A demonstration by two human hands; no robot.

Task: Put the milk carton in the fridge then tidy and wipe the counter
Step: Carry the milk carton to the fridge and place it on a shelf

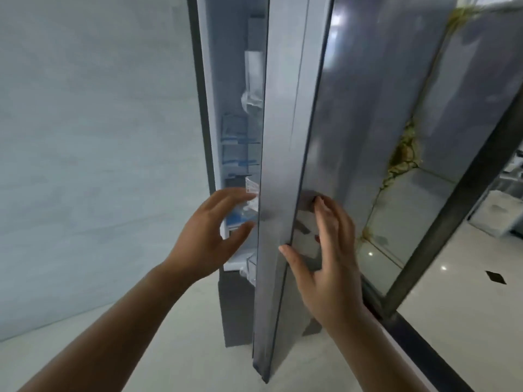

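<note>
Fridge door stands ajar and is seen edge-on; a narrow gap on its left shows the lit white interior.

Right hand: released, fingers straight and flat against the door's glossy outer face, thumb lying on the door's front edge. It grasps nothing.

Left hand: released, fingers loosely spread, empty. It is at the gap, low on the door, with the fingertips close to the door's inner edge. Contact cannot be judged; motion blur.

Inside the gap are clear plastic bins stacked up the height of the compartment, blurred.

Milk carton: a blue-and-white pack sits inside the fridge, just behind the left fingers and partly hidden by them. It is too blurred to confirm as the carton. Neither hand carries it.

The door's outer face mirrors pale tiles with yellowish cracked seams.

Surroundings: plain pale wall to the left and light floor below. To the right of the door a dark frame runs on a slant. Beyond it, glossy floor tiles with a small black diamond inset.

No worktop is within this view.
</note>
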